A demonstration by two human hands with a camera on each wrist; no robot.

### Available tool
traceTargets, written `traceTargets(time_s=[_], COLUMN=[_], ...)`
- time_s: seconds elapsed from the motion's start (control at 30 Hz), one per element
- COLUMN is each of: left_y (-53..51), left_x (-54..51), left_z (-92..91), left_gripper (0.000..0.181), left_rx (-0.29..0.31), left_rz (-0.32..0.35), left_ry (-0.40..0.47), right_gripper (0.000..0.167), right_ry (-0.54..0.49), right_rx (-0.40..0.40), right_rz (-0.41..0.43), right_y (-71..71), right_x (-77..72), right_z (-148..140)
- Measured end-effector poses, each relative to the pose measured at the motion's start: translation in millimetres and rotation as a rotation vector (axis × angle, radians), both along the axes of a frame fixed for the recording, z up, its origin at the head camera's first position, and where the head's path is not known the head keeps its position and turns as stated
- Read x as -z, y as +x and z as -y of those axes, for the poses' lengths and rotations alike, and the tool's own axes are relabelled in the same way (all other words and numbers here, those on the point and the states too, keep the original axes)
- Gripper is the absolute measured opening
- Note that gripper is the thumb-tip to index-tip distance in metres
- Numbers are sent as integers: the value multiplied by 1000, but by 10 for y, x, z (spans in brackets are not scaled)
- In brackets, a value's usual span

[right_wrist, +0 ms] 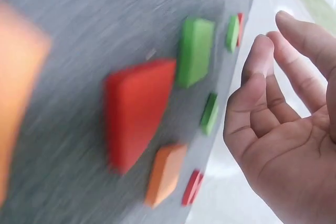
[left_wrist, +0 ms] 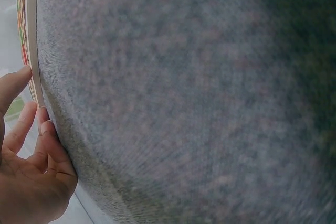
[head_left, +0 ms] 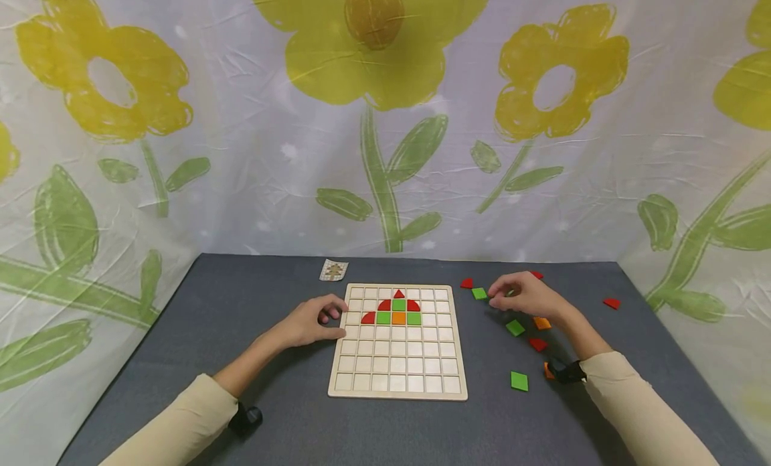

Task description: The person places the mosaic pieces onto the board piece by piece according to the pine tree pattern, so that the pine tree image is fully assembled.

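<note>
A wooden grid board (head_left: pixel 397 367) lies on the table. In its upper rows, red, green and orange pieces form a stepped shape, with a red triangle (head_left: pixel 399 294) on top and an orange square (head_left: pixel 399 318) at the bottom. My left hand (head_left: pixel 313 322) touches the board's left edge, thumb and fingers spread along it; the left wrist view shows the fingertips against that edge. Above the loose pieces right of the board hovers my right hand (head_left: pixel 523 295), fingers bent and nothing visible between them. Closest to its fingertips is a green piece (head_left: pixel 478 293), beside a red one (head_left: pixel 466 283).
A small pattern card (head_left: pixel 334 270) lies behind the board's left corner. More loose pieces are scattered to the right: a green square (head_left: pixel 519 381), a red quarter circle (head_left: pixel 538 345), an orange piece (head_left: pixel 542 323), a far red one (head_left: pixel 612 303). A flowered cloth (head_left: pixel 271 151) hangs behind.
</note>
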State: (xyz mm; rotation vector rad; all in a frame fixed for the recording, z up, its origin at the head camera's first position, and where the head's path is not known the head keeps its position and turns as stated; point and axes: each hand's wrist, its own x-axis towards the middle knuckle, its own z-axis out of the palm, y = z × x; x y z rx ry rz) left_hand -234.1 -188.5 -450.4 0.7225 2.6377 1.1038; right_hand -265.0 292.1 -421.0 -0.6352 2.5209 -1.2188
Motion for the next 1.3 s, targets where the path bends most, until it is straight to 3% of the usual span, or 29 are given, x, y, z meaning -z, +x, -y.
traceTargets(time_s=[0.53,0.83,1.3], left_y=[-10,-4,-6], left_x=[40,13,4], left_z=[8,12,3], left_gripper=[40,40,41], left_rx=[-1,5,1], left_rz=[2,1,-2], left_ry=[-5,-3,12], right_gripper=[21,19,24], right_ry=[-57,-92,-51], right_rx=[-81,-151,-127], right_rz=[-22,-84,-59], right_y=[369,514,656], right_x=[49,96,115], right_z=[-468,-635,-650])
